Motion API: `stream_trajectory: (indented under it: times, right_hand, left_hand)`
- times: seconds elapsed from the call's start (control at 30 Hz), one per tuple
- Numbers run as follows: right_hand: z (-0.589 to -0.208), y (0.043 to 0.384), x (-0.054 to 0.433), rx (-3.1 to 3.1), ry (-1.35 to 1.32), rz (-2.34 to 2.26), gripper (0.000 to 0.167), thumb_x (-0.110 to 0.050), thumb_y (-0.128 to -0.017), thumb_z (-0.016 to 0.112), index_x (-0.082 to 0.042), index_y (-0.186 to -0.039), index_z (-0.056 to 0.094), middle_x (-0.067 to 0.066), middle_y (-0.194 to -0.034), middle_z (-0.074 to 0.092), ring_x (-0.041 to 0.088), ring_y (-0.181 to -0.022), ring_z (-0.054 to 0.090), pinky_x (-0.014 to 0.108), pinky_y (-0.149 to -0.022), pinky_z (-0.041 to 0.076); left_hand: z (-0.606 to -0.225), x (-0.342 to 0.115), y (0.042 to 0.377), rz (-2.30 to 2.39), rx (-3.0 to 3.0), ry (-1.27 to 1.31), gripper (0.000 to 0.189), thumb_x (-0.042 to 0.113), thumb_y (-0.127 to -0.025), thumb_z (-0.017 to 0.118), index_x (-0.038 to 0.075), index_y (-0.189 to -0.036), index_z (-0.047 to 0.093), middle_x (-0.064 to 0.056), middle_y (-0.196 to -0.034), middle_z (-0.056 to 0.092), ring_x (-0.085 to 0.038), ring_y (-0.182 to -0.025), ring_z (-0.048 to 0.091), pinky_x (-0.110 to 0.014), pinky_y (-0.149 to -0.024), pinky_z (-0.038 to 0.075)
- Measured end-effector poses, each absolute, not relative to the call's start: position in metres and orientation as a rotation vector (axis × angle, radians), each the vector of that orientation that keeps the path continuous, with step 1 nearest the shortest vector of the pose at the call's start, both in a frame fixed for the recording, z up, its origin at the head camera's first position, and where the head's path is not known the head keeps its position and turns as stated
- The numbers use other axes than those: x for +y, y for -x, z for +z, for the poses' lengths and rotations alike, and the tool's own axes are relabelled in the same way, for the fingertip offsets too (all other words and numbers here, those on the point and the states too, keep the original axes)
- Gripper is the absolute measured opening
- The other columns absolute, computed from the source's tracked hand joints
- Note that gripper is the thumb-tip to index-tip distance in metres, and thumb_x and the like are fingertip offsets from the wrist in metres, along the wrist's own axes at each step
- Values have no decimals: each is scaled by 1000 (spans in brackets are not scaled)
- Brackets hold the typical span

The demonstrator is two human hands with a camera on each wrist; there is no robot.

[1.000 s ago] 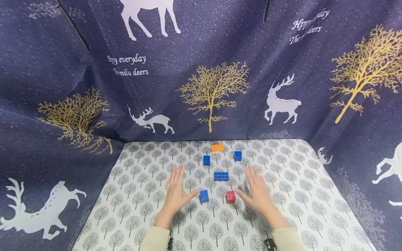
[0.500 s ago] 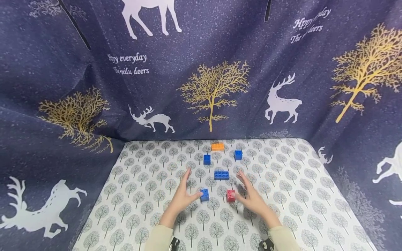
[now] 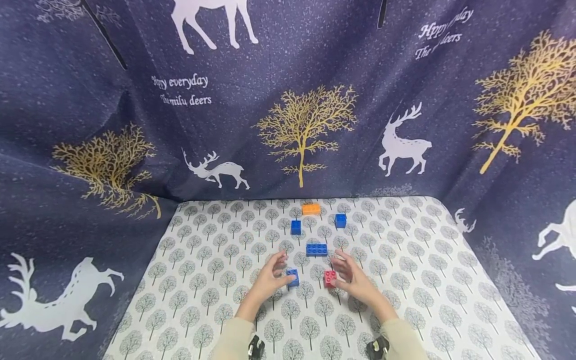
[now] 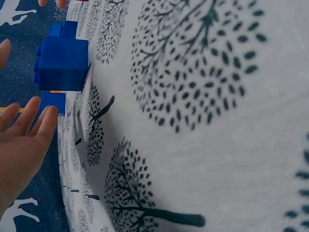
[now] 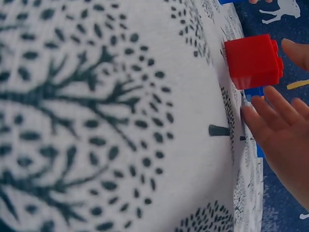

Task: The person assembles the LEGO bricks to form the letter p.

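Observation:
My left hand (image 3: 268, 280) is beside a blue toy building brick (image 3: 295, 279) with its thumb overlapping the brick's left edge in the head view. In the left wrist view, the thumb and the loosely bent fingers are spread apart around this blue brick (image 4: 63, 63), with gaps showing between. Opposite it, my right hand (image 3: 359, 284) curves loosely about a red building brick (image 3: 330, 276), thumb at its lower right. The right wrist view has the red brick (image 5: 253, 60) standing on the cloth, between the separated thumb and fingers (image 5: 277, 108).
Just beyond the hands lies a longer blue brick (image 3: 317, 250). Farther back are two small blue bricks, one left (image 3: 295, 227) and one right (image 3: 340, 221), and an orange brick (image 3: 310, 209) by the rear edge. A dark deer-print curtain (image 3: 270, 150) rises behind the tree-print tablecloth (image 3: 202, 300).
Both hands have moved inward toward the blue and red bricks, and their fingers have gone from straight to loosely bent. The bricks have stayed in place.

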State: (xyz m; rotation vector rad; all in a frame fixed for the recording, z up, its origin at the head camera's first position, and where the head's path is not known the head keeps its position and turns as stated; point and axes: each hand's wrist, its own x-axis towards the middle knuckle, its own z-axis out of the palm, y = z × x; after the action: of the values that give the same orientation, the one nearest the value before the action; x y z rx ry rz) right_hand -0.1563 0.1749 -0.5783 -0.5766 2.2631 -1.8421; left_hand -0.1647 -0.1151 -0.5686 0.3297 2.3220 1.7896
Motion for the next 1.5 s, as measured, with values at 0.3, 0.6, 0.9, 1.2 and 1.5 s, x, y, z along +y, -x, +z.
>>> stream_trajectory:
  times: [0.3, 0.6, 0.9, 1.2, 1.5]
  right_hand:
    - [-588, 162, 179, 2195, 654, -1855, 66, -3, -84, 68, 11, -139, 34, 34, -133, 46, 49, -123, 45, 44, -109, 39]
    - [-581, 157, 182, 2225, 543, -1809, 53, -6, -84, 71, 8, -130, 48, 28, -133, 50, 44, -122, 49, 44, -108, 39]
    - [-594, 159, 187, 2194, 516, -1809, 50, -9, -85, 71, 5, -128, 51, 25, -126, 56, 41, -118, 54, 41, -105, 44]
    - [-593, 158, 186, 2207, 495, -1803, 47, -11, -84, 72, 3, -125, 55, 21, -123, 59, 36, -116, 57, 27, -103, 47]
    - [-589, 156, 183, 2215, 475, -1813, 47, -9, -84, 72, 2, -125, 55, 22, -123, 59, 29, -113, 59, 29, -99, 50]
  left_hand:
    - [-574, -116, 163, 1704, 2341, -329, 68, 17, -82, 76, 3, -140, 44, -19, -132, 53, -36, -118, 51, -50, -103, 45]
    - [-565, -115, 154, 1680, 2336, -318, 46, 10, -83, 74, 1, -125, 55, -20, -124, 57, -40, -117, 52, -51, -101, 47]
    - [-581, -118, 158, 1689, 2366, -369, 40, 5, -83, 73, 2, -120, 58, -18, -117, 61, -38, -112, 56, -51, -100, 48]
    - [-585, -120, 159, 1655, 2358, -324, 37, 10, -83, 74, 8, -118, 60, -11, -118, 61, -32, -113, 56, -44, -101, 49]
    - [-588, -121, 160, 1701, 2334, -345, 36, 8, -82, 75, 7, -116, 61, -9, -113, 63, -26, -106, 59, -36, -99, 51]
